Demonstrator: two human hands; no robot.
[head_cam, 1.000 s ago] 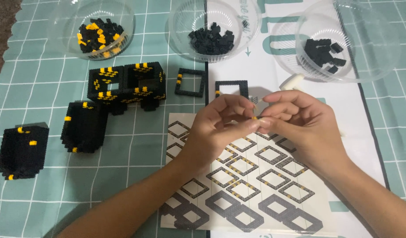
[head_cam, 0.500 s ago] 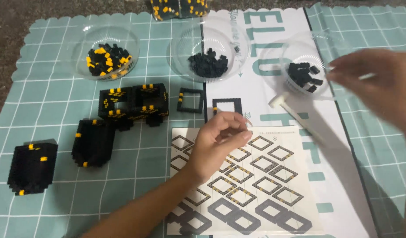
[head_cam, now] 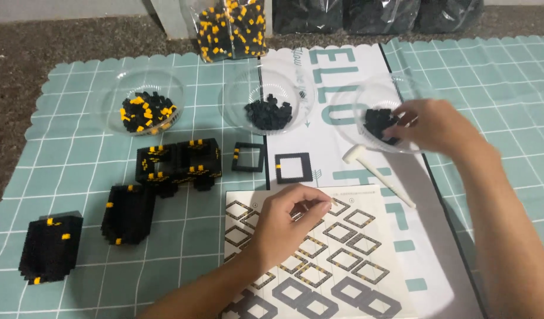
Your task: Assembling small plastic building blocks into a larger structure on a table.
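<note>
My left hand rests on the printed instruction sheet, its fingers pinched on a small brick piece that is mostly hidden. My right hand reaches into the right clear bowl, with its fingertips among the loose black bricks. Whether those fingers hold a brick is hidden. Two flat black square frames lie just beyond the sheet.
A bowl of yellow and black bricks and a bowl of black bricks stand at the back. Three black and yellow built blocks sit on the green checked mat. A small white hammer lies nearby. Bags of bricks line the far edge.
My hands were together over the sheet. The right hand has moved away to the right bowl, while the left stayed over the sheet. The view has tilted up.
</note>
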